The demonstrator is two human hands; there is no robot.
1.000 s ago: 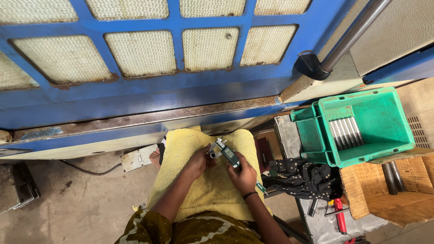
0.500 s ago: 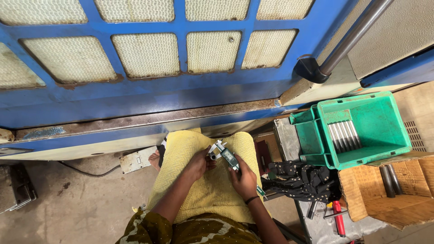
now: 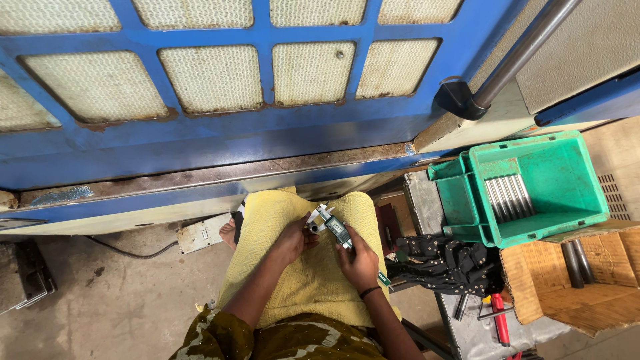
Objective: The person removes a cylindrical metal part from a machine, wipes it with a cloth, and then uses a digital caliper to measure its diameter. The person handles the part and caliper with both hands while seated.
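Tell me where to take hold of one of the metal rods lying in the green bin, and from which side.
Grip a metal rod near its middle, coming straight down from above. The rods lie flat, side by side, on the floor of the green bin, whose walls block any sideways approach. An outermost rod is probably easiest, since the packed neighbours leave little room for fingertips.

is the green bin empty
No, the green bin holds a row of metal rods lying side by side on its floor.
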